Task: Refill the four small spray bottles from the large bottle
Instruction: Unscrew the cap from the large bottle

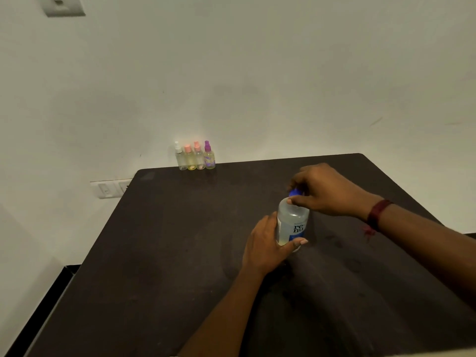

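Right of centre, my left hand [265,243] wraps the big bottle [292,222] low, my right hand [322,189] pinches its blue cap [295,193]. It looks smooth, part-full, probably squeezable: grip mid-body. Small bottles [195,155] wait upper centre.

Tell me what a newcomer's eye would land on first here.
First, at the middle of the dark table, the left hand grips the large bottle while the right hand pinches its blue cap. Next, the four small spray bottles stand in a row at the far edge by the wall, with white, pink, pink and purple tops.
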